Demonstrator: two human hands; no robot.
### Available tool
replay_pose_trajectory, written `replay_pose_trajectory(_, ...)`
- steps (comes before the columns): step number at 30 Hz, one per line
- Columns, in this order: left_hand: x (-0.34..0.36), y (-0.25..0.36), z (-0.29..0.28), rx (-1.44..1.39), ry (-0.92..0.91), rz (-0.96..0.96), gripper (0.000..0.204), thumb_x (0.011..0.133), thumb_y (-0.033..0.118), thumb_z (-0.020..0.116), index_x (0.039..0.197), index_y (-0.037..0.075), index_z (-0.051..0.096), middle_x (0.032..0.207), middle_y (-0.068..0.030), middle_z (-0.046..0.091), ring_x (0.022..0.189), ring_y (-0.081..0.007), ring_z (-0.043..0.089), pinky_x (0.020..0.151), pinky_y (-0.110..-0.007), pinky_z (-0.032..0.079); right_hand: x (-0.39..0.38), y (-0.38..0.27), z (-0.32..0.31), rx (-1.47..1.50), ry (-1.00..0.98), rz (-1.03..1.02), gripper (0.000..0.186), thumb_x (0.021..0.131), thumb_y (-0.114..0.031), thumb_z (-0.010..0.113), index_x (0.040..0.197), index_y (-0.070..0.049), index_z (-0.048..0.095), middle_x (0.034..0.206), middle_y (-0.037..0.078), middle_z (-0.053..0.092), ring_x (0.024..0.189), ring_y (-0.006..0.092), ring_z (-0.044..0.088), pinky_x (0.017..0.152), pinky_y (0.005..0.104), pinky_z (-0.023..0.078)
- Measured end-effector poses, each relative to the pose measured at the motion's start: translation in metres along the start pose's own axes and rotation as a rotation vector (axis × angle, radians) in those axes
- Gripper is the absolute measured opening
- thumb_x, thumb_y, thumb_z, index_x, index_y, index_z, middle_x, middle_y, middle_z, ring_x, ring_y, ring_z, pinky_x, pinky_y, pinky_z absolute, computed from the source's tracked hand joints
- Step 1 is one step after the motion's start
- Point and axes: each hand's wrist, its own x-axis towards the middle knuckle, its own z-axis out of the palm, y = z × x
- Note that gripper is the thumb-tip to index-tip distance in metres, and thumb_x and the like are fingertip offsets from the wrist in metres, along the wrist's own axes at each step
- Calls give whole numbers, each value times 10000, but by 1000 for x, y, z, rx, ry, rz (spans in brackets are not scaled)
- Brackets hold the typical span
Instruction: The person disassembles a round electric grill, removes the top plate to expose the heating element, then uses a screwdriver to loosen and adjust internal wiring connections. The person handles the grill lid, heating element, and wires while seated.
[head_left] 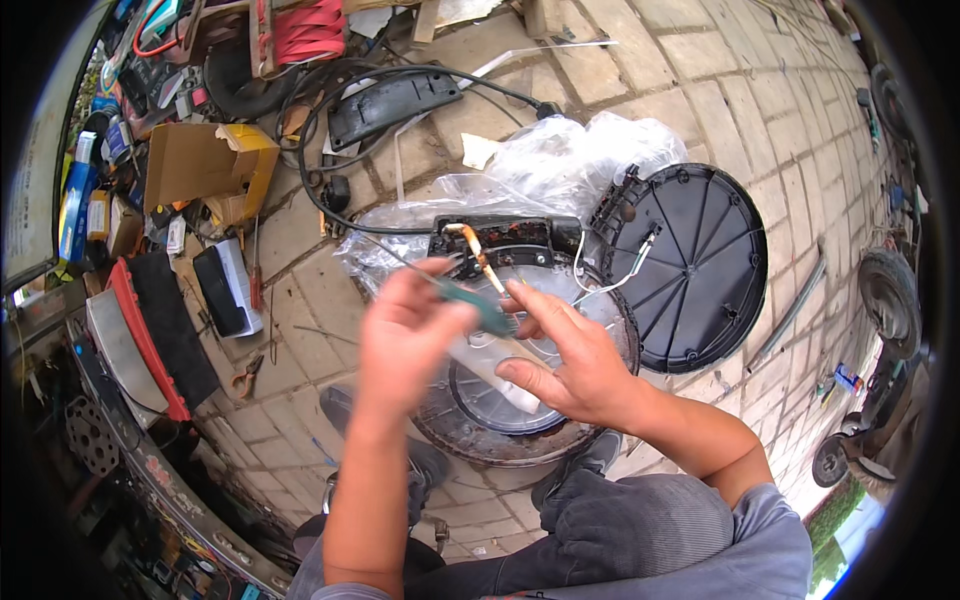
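My left hand [405, 335] grips a screwdriver with a green handle [478, 305]; its thin shaft points up and left. My right hand [565, 355] touches the handle's end with its fingers and holds a small white strip [490, 375] under the thumb. Both hands hover over a round open wheel housing [530, 440] lying on the paving, with a short orange-and-white wire bundle [475, 250] rising at its far rim. A black round cover [695, 270] lies just to the right of the housing, linked by a white wire [610, 285].
Clear plastic wrap [560, 160] lies behind the housing. A black cable [400, 80] loops across the paving. At the left are a yellow cardboard box [215, 160], a black-and-white box [228, 290], pliers [245, 378] and cluttered shelves. Small wheels [890, 300] stand at the right.
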Motion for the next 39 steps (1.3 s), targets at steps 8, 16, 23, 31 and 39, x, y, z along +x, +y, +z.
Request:
replay_pose_trajectory(8,-3,-30,12,286,171,30,375,955,146,732,1276,-29,648,997,-54,724,919,-115,660,842,-280,534,-9,23,-44,-439,164,0,369,862,-119,757,1225,-109,692,816,117,662,660,308,666,581,403,541)
replay_pose_trajectory(16,17,-50,-23,783,274,271,347,940,132,717,1231,-47,659,1163,-109,678,1058,-185,639,937,-322,509,9,18,-46,-737,118,66,279,868,-190,724,1134,-106,717,725,108,629,573,336,638,532,443,516)
replay_pose_trajectory(23,17,-55,-33,750,247,213,357,949,135,712,1249,-48,646,1157,-106,692,1053,-171,634,928,-312,507,20,15,-56,-451,110,154,243,861,-162,710,1066,-34,740,837,203,724,718,387,697,674,453,561)
replay_pose_trajectory(31,18,-62,-38,691,223,197,367,955,130,712,1268,-45,636,1172,-104,698,1062,-165,633,939,-309,505,24,7,-65,-400,24,219,248,855,-153,713,1068,-28,747,825,217,713,722,380,696,671,444,550)
replay_pose_trajectory(39,17,-61,-36,674,205,185,374,949,132,720,1269,-44,639,1187,-109,695,1086,-171,631,959,-316,500,34,4,-60,-660,66,61,190,856,-170,686,967,-22,729,758,221,697,677,389,683,654,458,555)
